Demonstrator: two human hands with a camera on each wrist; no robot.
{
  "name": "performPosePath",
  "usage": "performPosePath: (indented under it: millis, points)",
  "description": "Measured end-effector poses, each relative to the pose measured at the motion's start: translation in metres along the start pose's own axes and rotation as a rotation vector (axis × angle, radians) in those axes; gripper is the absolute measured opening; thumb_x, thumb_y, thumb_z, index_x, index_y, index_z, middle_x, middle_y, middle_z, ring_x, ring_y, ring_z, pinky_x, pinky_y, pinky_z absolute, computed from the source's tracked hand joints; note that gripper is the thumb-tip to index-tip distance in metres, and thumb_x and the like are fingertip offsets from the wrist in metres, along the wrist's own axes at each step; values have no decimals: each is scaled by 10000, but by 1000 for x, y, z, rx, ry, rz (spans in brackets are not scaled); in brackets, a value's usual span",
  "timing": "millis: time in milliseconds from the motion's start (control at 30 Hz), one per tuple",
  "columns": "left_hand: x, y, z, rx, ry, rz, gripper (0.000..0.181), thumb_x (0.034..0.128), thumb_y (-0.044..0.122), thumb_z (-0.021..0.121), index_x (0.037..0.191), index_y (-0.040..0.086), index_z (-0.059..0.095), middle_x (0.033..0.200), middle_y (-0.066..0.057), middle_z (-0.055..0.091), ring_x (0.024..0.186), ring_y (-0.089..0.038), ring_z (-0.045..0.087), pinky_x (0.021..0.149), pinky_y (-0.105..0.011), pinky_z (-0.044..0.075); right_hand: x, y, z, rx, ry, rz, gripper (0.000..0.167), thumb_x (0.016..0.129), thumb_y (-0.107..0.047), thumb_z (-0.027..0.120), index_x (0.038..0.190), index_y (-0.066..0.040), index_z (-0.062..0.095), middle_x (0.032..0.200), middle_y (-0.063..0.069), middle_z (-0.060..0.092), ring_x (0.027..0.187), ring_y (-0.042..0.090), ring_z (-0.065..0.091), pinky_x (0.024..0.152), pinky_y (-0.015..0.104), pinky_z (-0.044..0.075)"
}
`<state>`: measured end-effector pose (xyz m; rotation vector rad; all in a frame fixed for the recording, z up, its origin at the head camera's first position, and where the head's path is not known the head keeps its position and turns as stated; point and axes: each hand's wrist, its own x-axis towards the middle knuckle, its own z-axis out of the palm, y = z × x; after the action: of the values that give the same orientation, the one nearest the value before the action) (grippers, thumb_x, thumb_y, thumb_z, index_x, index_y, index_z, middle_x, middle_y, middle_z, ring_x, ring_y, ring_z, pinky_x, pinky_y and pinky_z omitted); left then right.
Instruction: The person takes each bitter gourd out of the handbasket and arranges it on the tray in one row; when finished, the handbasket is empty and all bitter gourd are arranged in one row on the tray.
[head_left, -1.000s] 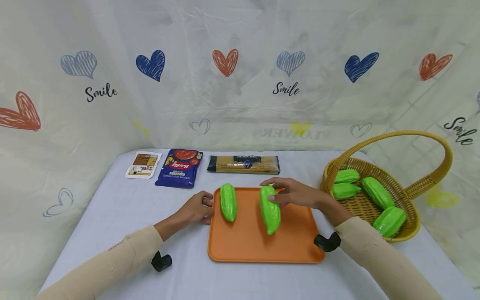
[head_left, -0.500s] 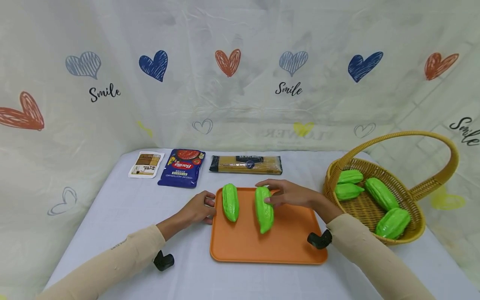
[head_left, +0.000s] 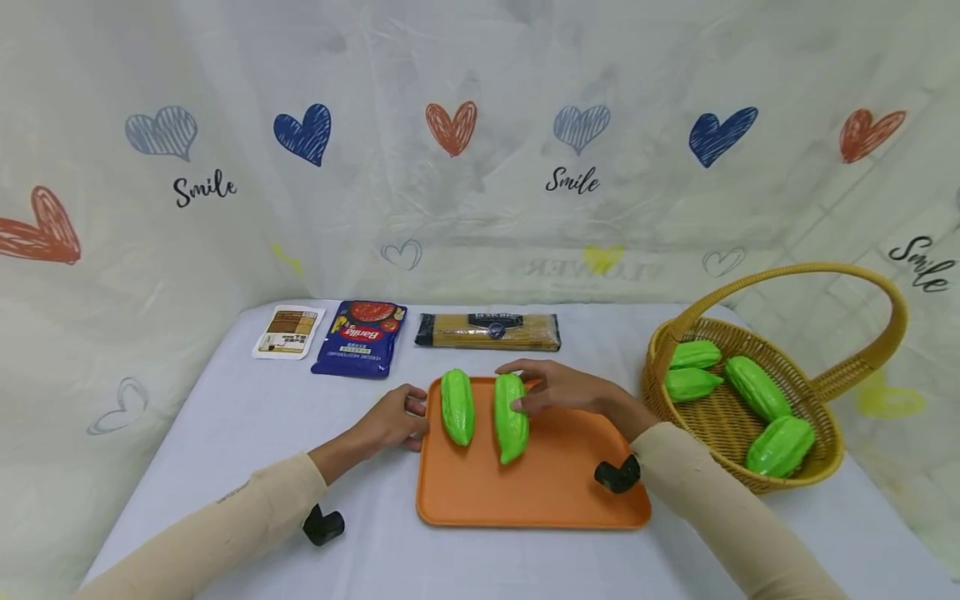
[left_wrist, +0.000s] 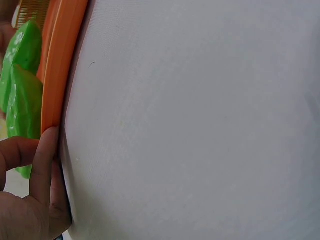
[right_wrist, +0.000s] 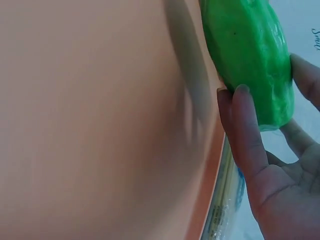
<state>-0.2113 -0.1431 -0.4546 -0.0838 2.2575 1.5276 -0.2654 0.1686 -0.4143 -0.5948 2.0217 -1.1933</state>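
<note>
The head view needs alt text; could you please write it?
A right hand holds a green ridged gourd over an orange tray, beside another gourd; the left hand holds the tray's edge. At right, a wicker basket contains four more gourds; packaged spaghetti, a Barilla pouch and a white sachet lie behind.

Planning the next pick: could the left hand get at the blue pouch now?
Probably yes: nothing visible stands between the left hand and the blue pouch, though that hand touches the tray.

Both forearms point(head_left: 247, 510) extended forward and inward, left fingers point(left_wrist: 43, 170) bent, right fingers point(right_wrist: 246, 131) in a pinch.
</note>
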Motion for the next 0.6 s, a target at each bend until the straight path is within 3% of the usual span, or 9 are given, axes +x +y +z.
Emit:
performPosePath:
  millis: [333, 600]
  points:
    - [3, -2, 1, 13, -2, 2, 568, 818, -1, 670, 1355, -8, 485, 1144, -152, 561, 880, -215, 643, 654, -331, 652, 14, 6, 2, -25, 24, 5, 708, 956, -326, 676, 1551, -159, 332, 1337, 171, 577, 1031, 231, 677, 900, 423, 606]
    - [3, -3, 0, 16, -4, -6, 570, 821, 1, 674, 1358, -5, 483, 1149, -151, 561, 886, -219, 643, 655, -326, 651, 22, 2, 6, -18, 27, -6, 638, 954, -309, 683, 1502, -153, 397, 1256, 140, 633, 1041, 229, 672, 906, 417, 605]
